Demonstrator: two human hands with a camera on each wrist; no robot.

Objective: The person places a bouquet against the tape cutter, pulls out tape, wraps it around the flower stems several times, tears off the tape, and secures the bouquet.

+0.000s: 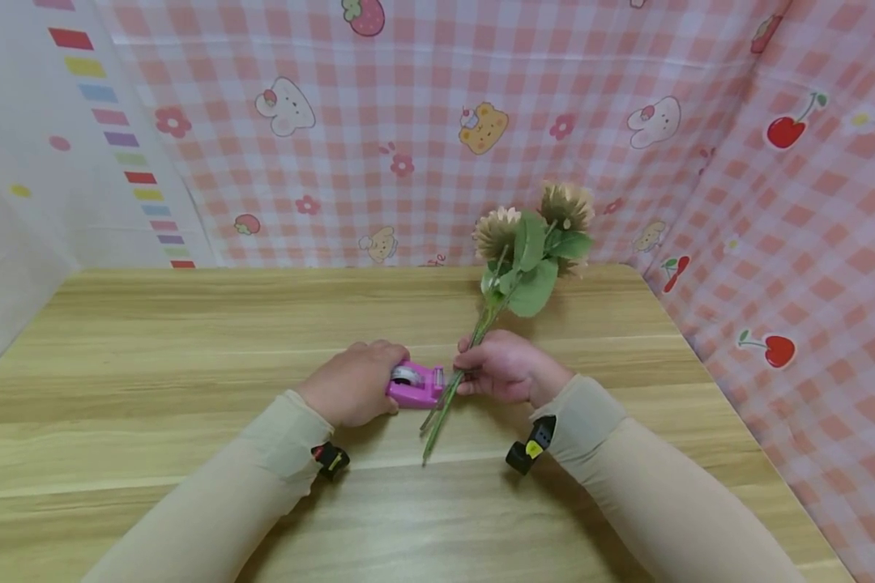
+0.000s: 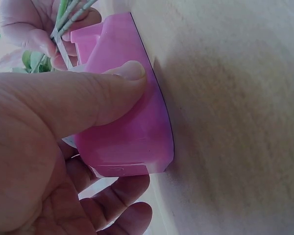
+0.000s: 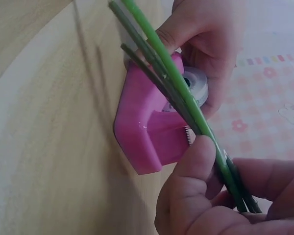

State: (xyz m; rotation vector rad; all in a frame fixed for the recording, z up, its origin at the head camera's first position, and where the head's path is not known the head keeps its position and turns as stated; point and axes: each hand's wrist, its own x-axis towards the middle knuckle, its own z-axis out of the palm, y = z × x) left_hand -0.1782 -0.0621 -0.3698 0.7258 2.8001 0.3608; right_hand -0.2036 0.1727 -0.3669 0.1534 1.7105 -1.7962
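My left hand (image 1: 355, 382) grips a pink tape dispenser (image 1: 417, 395) by its rear end, the thumb along one side in the left wrist view. A roll of clear tape (image 3: 198, 87) sits in it, and its toothed cutter edge faces my right hand. Between thumb and fingers, my right hand (image 1: 506, 367) pinches the green stems (image 3: 174, 73) of artificial flowers (image 1: 566, 209). The blooms point up and away, and the stem ends cross in front of the dispenser. A narrow strip of tape (image 2: 63, 51) runs from the dispenser towards the stems.
Both hands work over a wood-grain table (image 1: 189, 348). A pink checked cloth (image 1: 423, 105) hangs behind it and along the right side, with a white cloth (image 1: 14, 227) at the left. Each wrist wears a small black camera (image 1: 330, 459).
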